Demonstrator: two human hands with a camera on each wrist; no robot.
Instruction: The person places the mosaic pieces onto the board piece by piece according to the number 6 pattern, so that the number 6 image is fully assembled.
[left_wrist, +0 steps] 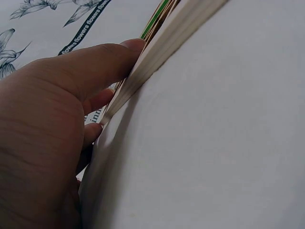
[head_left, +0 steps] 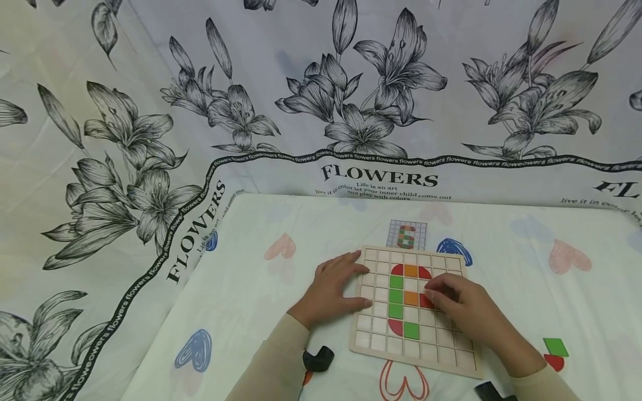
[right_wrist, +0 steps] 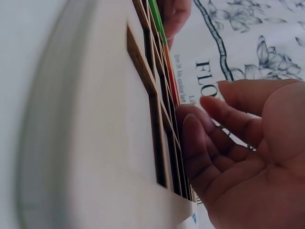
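A square wooden grid board [head_left: 371, 340] lies on the table, several coloured tiles in its cells. My left hand [head_left: 328, 289] rests at its left edge, thumb and fingers spread; in the left wrist view the thumb [left_wrist: 102, 67] touches the board's side. Over the right part of the board is my right hand [head_left: 468, 306], its thumb and fingertips bent at a red tile [head_left: 426, 301] with a rounded corner. They partly hide that tile. No tile shows between the fingers [right_wrist: 195, 133] in the right wrist view. Green tiles [head_left: 395, 296] and orange tiles [head_left: 411, 271] sit in other cells.
A small pattern card [head_left: 406, 234] lies behind the board. To the right are a loose green tile [head_left: 555, 347] and a red one [head_left: 554, 362]. A black object [head_left: 318, 359] is by the left forearm. The white tablecloth [head_left: 251, 312] bears printed hearts.
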